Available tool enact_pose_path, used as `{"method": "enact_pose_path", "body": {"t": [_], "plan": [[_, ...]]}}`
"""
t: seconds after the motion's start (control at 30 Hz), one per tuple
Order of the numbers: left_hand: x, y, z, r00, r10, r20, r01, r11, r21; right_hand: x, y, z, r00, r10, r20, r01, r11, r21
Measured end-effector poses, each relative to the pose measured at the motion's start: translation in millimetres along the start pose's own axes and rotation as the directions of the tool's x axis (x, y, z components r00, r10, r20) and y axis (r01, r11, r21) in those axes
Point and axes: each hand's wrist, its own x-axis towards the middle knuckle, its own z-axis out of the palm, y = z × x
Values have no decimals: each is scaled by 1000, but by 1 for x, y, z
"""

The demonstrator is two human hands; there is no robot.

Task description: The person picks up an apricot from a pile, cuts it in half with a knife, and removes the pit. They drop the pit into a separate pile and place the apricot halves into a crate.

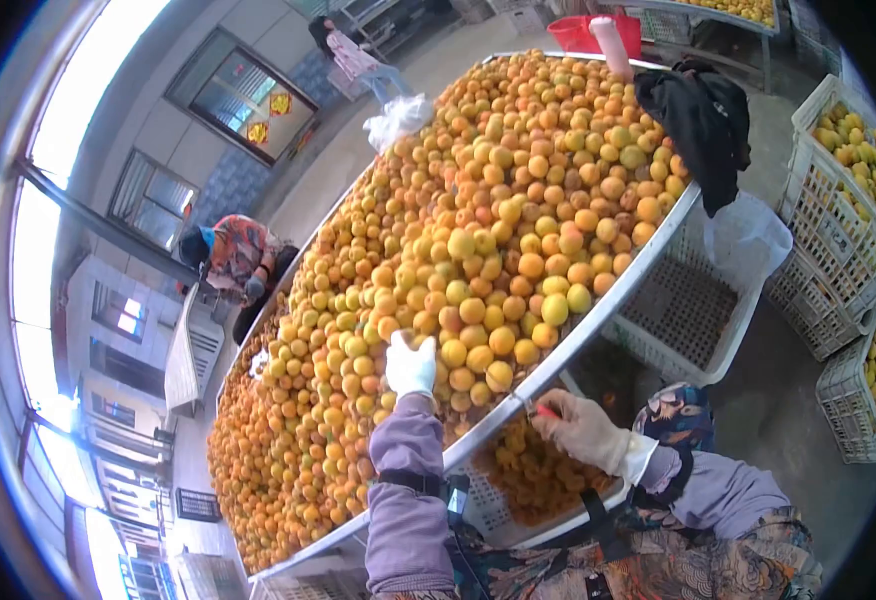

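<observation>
A large metal-rimmed table [598,318] is heaped with orange and yellow apricots [498,260]. My left hand [411,368], in a white glove, reaches over the near side of the heap. Its thumb and a finger are apart, touching or just above the fruit, and I see nothing held between them. Close to the table's rim, my gloved right hand [588,432] is closed around a small red-handled tool [546,410]. A thin metal part seems to point from it toward the rim. Below that hand, a white crate [488,500] contains apricot halves or pieces [538,470].
An empty-looking white crate [678,310] stands right of the table, beneath a black garment [703,120] draped over the corner. Stacked crates [838,240] of apricots rise at far right. Another person [238,260] bends at the table's left side; one more [353,55] stands behind.
</observation>
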Motion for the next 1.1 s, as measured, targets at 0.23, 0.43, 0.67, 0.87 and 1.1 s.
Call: {"method": "enact_pose_path", "body": {"t": [0.23,0.43,0.67,0.87,1.1], "plan": [[7,-45,7,985,7,-171,-116,760,-639,-5,-20,1,994,96,46,-103,977,186],[-61,-42,-56,947,100,306,321,-248,-914,2,-13,-2,980,177,93,-191,965,177],[-183,-16,-62,868,280,409,494,-551,-672,-30,-19,26,954,164,252,-178,983,34],[-226,-19,-49,821,302,484,561,-583,-588,-59,-12,41,924,217,314,-233,972,15],[-248,-17,-43,822,221,525,536,-613,-581,-74,-7,42,917,284,280,-304,952,28]]}}
